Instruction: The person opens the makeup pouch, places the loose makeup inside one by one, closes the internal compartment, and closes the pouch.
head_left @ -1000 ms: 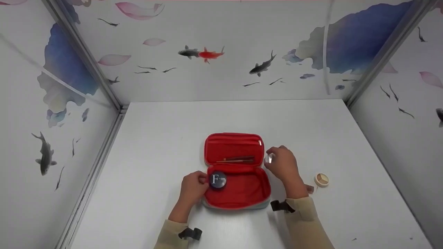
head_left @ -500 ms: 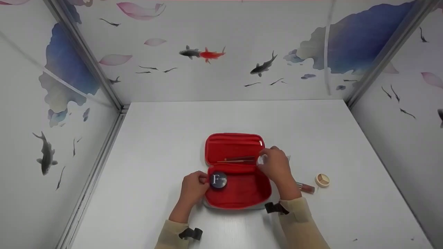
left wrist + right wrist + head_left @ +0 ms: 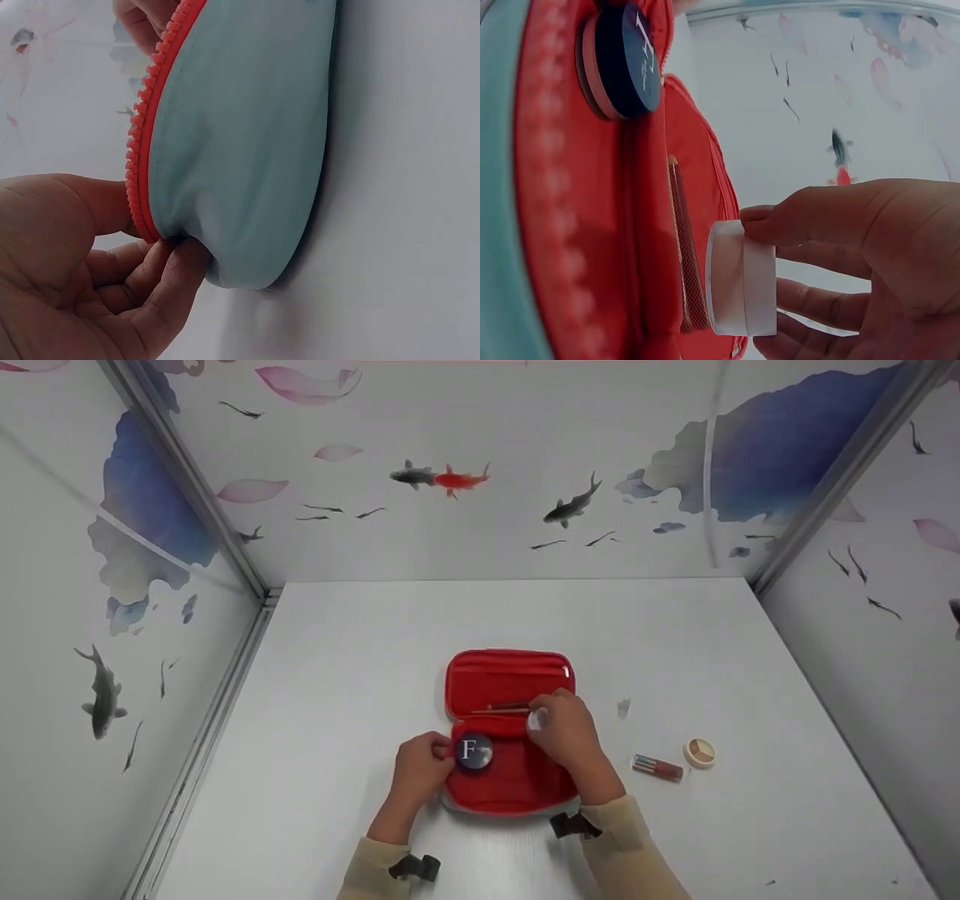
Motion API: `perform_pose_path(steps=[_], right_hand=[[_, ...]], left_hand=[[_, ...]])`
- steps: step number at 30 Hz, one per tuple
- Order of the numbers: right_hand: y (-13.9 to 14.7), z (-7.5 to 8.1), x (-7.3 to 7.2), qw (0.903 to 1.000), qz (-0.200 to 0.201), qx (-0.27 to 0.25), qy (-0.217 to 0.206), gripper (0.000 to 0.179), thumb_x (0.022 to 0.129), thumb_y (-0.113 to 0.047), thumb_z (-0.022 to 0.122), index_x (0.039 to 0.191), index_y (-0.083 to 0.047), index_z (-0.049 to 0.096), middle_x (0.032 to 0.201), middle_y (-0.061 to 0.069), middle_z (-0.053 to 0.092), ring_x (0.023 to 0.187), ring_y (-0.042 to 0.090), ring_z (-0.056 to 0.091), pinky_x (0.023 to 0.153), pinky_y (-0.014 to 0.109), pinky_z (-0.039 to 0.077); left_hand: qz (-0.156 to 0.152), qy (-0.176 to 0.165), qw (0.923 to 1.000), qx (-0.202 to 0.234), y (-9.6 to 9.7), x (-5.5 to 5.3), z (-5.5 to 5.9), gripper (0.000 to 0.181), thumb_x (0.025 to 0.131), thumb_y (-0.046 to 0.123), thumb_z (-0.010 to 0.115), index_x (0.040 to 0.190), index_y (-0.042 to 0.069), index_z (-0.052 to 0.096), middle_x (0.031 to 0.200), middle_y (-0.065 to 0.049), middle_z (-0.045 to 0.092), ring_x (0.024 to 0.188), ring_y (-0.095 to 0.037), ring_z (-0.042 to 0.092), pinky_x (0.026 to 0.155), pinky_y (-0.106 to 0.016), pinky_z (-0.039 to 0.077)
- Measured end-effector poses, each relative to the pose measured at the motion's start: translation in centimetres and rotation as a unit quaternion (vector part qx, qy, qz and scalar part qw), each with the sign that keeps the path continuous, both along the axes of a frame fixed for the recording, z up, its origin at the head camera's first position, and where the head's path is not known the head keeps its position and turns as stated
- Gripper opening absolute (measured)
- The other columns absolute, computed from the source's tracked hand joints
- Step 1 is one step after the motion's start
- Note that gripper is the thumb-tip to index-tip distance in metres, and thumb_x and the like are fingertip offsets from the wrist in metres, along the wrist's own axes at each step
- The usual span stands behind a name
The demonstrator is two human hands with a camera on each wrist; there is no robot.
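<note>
An unzipped makeup pouch [image 3: 510, 791], red inside and pale blue-green outside, lies open on the table. My left hand [image 3: 421, 765] pinches its left rim at the zip, thumb inside and fingers outside in the left wrist view. Over the pouch, my right hand [image 3: 568, 733] grips a small round white jar [image 3: 742, 281] between thumb and fingers. Inside, at the left, sits a round powder jar [image 3: 474, 751] with a dark lid marked F. Thin makeup brushes [image 3: 504, 708] lie in the raised lid half, partly hidden by my right hand.
Right of the pouch lie a reddish-brown lip gloss tube [image 3: 658, 768] and a round concealer palette [image 3: 700, 752] with three shades. A small clear object [image 3: 623, 708] sits behind them. Printed panels [image 3: 510, 532] enclose the white table [image 3: 360, 645] at the back and sides.
My right hand has carried the white jar leftward from beside the pouch to over it, uncovering the lip gloss tube and the clear object. The left hand stays at the rim.
</note>
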State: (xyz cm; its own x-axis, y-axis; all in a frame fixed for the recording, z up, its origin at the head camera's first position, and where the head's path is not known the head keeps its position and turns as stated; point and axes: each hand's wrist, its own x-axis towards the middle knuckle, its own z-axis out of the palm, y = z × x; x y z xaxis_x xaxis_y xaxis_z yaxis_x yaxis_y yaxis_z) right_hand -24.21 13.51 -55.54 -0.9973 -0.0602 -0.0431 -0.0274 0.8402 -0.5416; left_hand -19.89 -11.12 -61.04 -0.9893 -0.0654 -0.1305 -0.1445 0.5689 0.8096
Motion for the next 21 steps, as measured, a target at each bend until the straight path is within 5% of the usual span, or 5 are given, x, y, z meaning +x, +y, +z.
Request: perform_pose_path(steps=[21], right_hand=[[-3.2, -1.1, 1.3, 0.9966, 0.076, 0.027, 0.018, 0.028, 0.085, -0.009, 0.083, 0.113, -0.011, 0.081, 0.108, 0.010, 0.072, 0.100, 0.025, 0.064, 0.093, 0.047, 0.062]], left_hand=[[-0.008, 0.028, 0.9996, -0.002, -0.1, -0.2, -0.5, 0.021, 0.086, 0.001, 0.069, 0.106, 0.003, 0.077, 0.088, -0.005, 0.072, 0.082, -0.016, 0.064, 0.073, -0.031, 0.057]])
